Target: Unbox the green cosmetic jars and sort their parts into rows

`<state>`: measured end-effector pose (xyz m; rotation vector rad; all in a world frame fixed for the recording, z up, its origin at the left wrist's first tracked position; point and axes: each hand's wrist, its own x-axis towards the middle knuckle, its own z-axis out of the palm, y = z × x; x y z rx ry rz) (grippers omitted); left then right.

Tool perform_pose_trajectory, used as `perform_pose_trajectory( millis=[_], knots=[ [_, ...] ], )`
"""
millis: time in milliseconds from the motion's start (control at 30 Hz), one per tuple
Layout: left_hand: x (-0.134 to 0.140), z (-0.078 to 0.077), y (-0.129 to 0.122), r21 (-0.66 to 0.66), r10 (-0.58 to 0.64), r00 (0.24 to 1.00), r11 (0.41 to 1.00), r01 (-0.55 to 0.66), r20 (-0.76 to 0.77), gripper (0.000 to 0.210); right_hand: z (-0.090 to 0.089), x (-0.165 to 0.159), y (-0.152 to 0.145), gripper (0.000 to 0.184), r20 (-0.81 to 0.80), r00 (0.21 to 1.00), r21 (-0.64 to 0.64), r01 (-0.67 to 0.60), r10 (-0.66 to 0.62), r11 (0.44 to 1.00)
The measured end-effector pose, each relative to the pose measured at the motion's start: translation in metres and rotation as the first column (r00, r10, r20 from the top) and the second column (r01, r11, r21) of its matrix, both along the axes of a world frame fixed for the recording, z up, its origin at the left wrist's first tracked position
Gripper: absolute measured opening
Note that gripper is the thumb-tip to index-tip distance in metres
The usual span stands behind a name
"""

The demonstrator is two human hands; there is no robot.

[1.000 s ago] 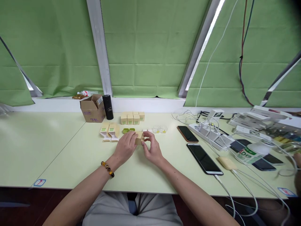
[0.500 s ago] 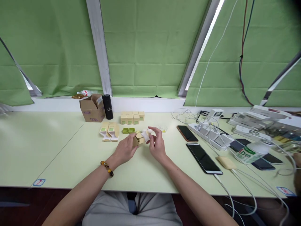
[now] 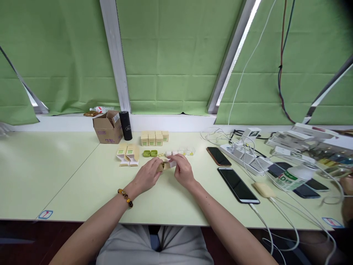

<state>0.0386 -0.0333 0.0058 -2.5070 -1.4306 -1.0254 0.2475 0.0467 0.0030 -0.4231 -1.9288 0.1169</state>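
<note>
From my end of the head camera, what matters is the small open carton (image 3: 166, 166) sitting between the two hands, over the near middle of the surface (image 3: 82, 191). The left hand (image 3: 148, 173) is against its left side, closed around the card, so that grip is narrow and holding it; the right hand (image 3: 182, 170) is at the opposite end, fingertips bent over the pale flap (image 3: 173, 164). I can't tell whether that second grip is truly pinching the flap or only touching it. Counting its flaps, I read the carton's longer line as running roughly left to right, from one hand toward the other, with the opening nearer the right fingers. Its body lies nearer the left hand, which covers part of it. The carton is plain tan outside and whitish on the inner card, with a dark gap at the mouth; the fingers hide what, if anything, is inside. Just beyond it I have two green containers (image 3: 150, 153) and some tiny yellow pieces (image 3: 160, 155), with a row of closed tan boxes (image 3: 152, 138) farther back.
</note>
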Motion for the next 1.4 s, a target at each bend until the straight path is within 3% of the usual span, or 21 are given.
perform_pose_trajectory(
  millis=[267,467,633,867,967,1167,1300,1400],
  knots=[
    [-0.001,-0.003,0.002,0.028,0.046,0.999,0.999,-0.047,0.009,0.076,0.001,-0.002,-0.006,0.045,0.012,0.999,-0.043,0.049,-0.049,0.998],
    [-0.001,-0.005,0.005,0.046,0.07,0.997,0.996,-0.07,0.02,0.08,0.001,-0.004,-0.009,0.025,-0.047,0.996,-0.093,0.07,-0.075,0.993],
    [-0.001,-0.007,0.008,0.118,0.141,0.989,0.984,-0.135,-0.043,0.085,-0.003,-0.009,-0.013,0.012,0.039,0.993,-0.156,0.114,-0.109,0.981],
    [0.002,-0.005,0.003,0.239,0.141,0.962,0.968,-0.083,-0.236,0.077,-0.006,-0.019,-0.018,0.007,0.11,0.978,-0.31,0.204,-0.177,0.929],
    [0.005,-0.003,0.002,0.246,0.147,0.95,0.966,-0.079,-0.274,0.074,-0.003,-0.02,-0.02,0.015,0.105,0.979,-0.348,0.203,-0.177,0.915],
    [0.004,0.001,0.002,0.289,0.219,0.948,0.946,-0.148,-0.23,0.073,0.002,-0.018,-0.021,0.023,-0.117,0.986,-0.461,0.056,-0.123,0.886],
    [-0.002,0.001,0.005,0.303,0.257,0.949,0.933,-0.195,-0.183,0.078,-0.001,-0.015,-0.01,0.032,-0.353,0.934,-0.604,-0.182,-0.056,0.776],
    [-0.008,0.002,0.008,0.302,0.267,0.956,0.927,-0.221,-0.12,0.08,-0.004,-0.014,-0.001,0.038,-0.45,0.892,-0.635,-0.291,-0.036,0.716]
  ],
)
